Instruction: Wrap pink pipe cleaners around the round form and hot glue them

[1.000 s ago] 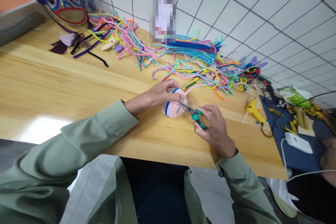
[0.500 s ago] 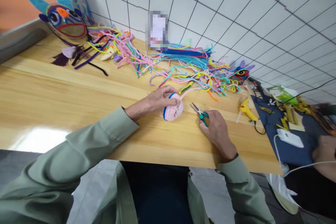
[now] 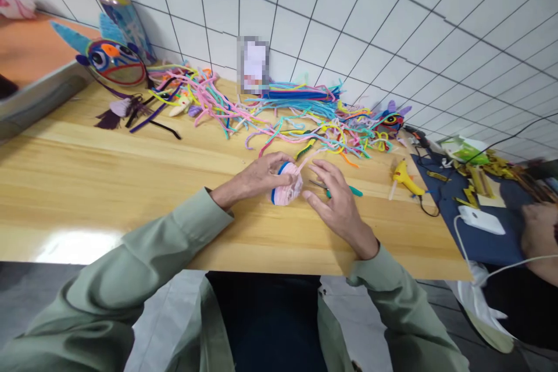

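My left hand is closed on a small round pink piece, wound from what looks like pipe cleaner, with a blue band along its left edge. One loose pink strand sticks out of it toward the upper right. Just right of the piece is my right hand, its fingers apart and nothing in them. Partly hidden behind that hand, green-handled pliers lie on the wooden table.
Tangled coloured pipe cleaners run along the tiled wall. A yellow glue gun lies at the right, near a white power bank on a dark mat. A decorated mask-like face and a can stand at left. Another person's hand shows at far right.
My right hand has let go of the pliers, which now lie on the table, and has moved left toward the pink piece. My left hand still holds the piece.
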A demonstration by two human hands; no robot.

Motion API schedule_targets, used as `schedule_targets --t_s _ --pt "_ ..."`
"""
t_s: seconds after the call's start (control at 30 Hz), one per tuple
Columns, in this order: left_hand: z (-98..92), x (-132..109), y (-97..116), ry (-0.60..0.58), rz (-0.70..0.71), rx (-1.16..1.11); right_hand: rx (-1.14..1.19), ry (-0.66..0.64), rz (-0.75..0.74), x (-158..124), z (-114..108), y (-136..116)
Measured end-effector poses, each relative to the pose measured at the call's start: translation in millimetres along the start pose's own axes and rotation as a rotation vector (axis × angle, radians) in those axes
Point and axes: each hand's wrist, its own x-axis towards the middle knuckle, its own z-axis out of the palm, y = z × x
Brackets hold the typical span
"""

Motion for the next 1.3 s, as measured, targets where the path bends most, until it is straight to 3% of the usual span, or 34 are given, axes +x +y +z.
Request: schedule_targets --t_s 0.13,0.23,0.47,0.67,0.87,1.3 --pt "4.2 -1.3 -2.3 0.121 0.138 0.034 0.037 0.04 -0.072 14.1 9.5 -4.1" --pt "6.2 -2.2 -4.4 0.118 0.194 0.056 0.027 0.068 -0.107 14.3 15.9 5.4" --pt "7.5 -3.0 -8.9 0.095 0.195 0.045 0.076 0.075 -0.077 12.1 24.2 13.8" --pt "4.9 -4.5 -5.6 0.057 0.198 0.053 0.145 0.124 -0.039 26.2 23.6 13.1" --pt "4.6 -4.5 -6.2 0.044 0.187 0.079 0.184 0.085 -0.041 37.5 22.3 11.8" --pt "1.4 -5.9 -3.8 -0.033 0.129 -0.008 0.196 0.112 -0.055 37.3 26.4 10.1"
